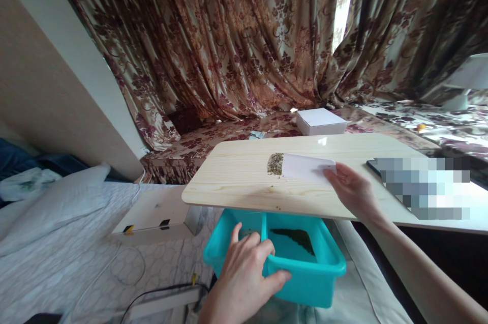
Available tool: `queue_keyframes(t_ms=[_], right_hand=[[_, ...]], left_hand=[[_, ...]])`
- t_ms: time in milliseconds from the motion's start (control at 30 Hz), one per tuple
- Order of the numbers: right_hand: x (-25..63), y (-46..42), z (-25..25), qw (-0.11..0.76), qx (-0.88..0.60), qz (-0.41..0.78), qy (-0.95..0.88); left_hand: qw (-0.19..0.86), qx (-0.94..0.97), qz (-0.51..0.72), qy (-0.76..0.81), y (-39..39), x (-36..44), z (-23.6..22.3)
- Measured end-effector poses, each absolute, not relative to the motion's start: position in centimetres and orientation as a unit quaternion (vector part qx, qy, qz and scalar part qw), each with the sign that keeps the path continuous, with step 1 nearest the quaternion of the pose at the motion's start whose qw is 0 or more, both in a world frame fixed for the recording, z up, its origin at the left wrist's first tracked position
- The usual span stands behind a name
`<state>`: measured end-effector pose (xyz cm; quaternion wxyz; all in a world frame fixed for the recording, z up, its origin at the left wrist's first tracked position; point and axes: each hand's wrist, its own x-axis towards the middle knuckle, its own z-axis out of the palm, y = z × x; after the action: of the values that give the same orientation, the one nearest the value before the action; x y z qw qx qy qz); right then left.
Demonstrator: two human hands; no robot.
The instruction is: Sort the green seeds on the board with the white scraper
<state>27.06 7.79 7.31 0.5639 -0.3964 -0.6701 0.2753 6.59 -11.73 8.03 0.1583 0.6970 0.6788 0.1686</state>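
My right hand [353,189] pinches the right end of a flat white card [308,167] between thumb and fingers. The card lies low over the wooden tabletop, its left edge against a small pile of mixed green and pale grains [275,163]. A few loose grains sit near the table's front edge. Below that edge is a two-compartment turquoise bin [305,283]. Dark green grains [295,240] lie in its right compartment; the left one is partly hidden by my hand. My left hand [247,265] grips the bin's near rim by the divider, thumb on the outer front wall.
The pale wooden table [229,176] has rounded corners. At its right lies a blurred-out flat device [423,186]. Behind stands a white box [321,121]. Another white box [156,214] rests on the bed at left, near a power strip [163,303] and cables.
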Motion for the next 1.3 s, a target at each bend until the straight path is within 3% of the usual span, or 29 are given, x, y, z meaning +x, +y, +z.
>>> queue_keyframes(t_ms=[233, 500, 1300], right_hand=[[25.9, 8.9, 6.5, 0.52, -0.41, 0.194, -0.724], [25.9, 9.1, 5.9, 0.512, -0.391, 0.21, -0.735], [23.6, 6.9, 5.8, 0.482, -0.298, 0.458, -0.684]], left_hand=[[0.159, 0.698, 0.174, 0.677, -11.7, 6.4, 7.9], [0.152, 0.7, 0.181, 0.674, -11.8, 6.5, 7.7], [0.139, 0.683, 0.185, 0.693, -12.4, 3.9, 7.6]])
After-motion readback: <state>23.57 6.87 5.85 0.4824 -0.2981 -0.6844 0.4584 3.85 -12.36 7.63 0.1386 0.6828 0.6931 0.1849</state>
